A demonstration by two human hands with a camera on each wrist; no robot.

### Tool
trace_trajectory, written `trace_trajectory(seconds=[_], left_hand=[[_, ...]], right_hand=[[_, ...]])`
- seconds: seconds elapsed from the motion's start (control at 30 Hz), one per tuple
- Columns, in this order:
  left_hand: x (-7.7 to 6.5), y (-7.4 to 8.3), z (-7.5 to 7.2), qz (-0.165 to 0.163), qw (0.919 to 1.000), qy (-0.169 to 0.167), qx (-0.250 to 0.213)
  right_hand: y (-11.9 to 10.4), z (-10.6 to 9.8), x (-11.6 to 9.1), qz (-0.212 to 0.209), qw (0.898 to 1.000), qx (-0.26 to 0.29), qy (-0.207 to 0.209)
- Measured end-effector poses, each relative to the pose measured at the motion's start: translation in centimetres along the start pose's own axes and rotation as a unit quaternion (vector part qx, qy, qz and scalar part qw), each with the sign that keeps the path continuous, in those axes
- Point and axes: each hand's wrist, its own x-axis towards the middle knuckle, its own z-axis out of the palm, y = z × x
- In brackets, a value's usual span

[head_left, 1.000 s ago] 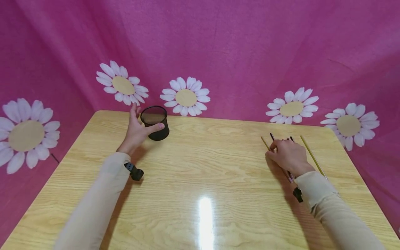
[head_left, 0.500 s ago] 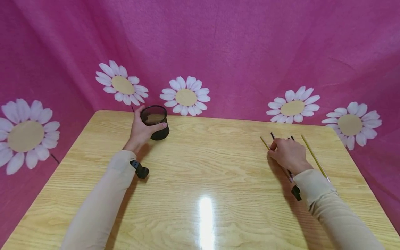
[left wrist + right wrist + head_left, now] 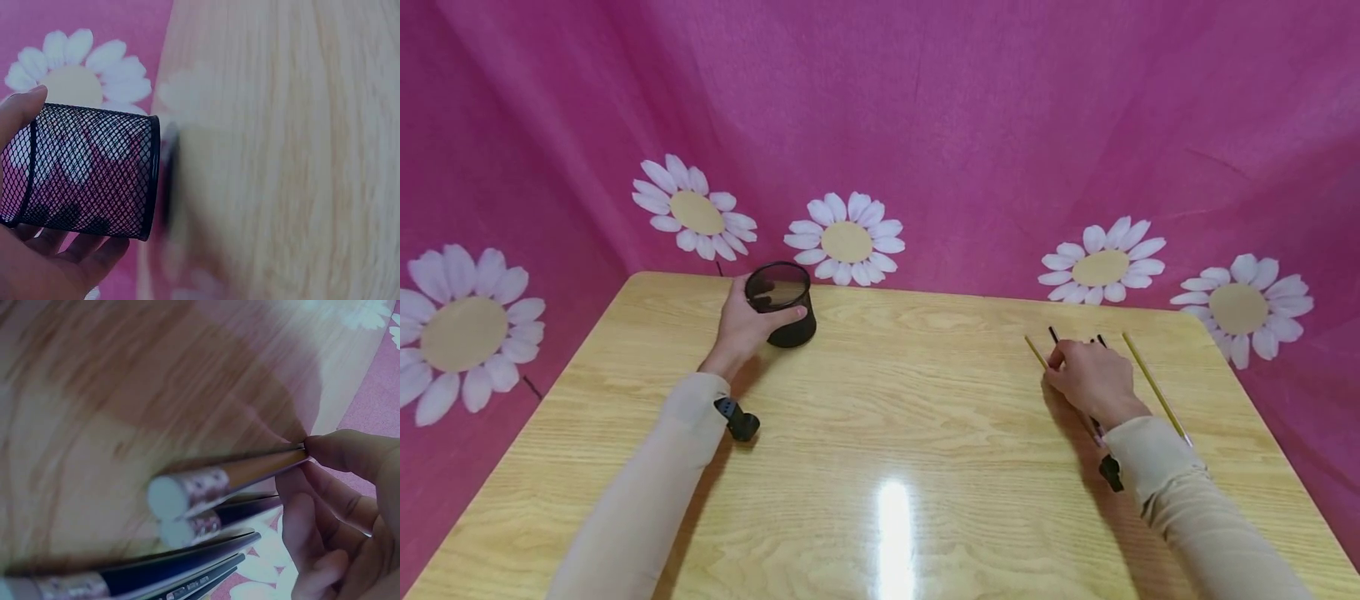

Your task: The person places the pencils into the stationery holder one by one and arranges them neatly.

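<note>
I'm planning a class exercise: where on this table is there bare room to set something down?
The middle of the table, between the mesh cup in the left hand and the right hand; more narrowly, between the rightmost yellow pencil and right edge. Crowded: around the right hand, where other pencils lie.

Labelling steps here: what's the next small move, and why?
Probably raise the pencil toward the cup: the right hand pinches it, while the left hand holds the cup with its mouth facing up, and the two are well apart.
</note>
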Motion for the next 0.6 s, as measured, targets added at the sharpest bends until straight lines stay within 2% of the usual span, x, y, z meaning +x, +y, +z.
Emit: trace_trajectory(seconds=[0.4, 0.6], left_hand=[[-2.6, 3.5, 3.1, 0.056, 0.9957, -0.07, -0.021], [-3.7, 4.4, 5.2, 0.078, 0.9906, -0.108, -0.031]], right_hand=[[0.3, 0.4, -0.1, 0.0, 1.0, 0.015, 0.008], [0.2, 0.1, -0.1, 0.002, 1.0, 0.019, 0.0]])
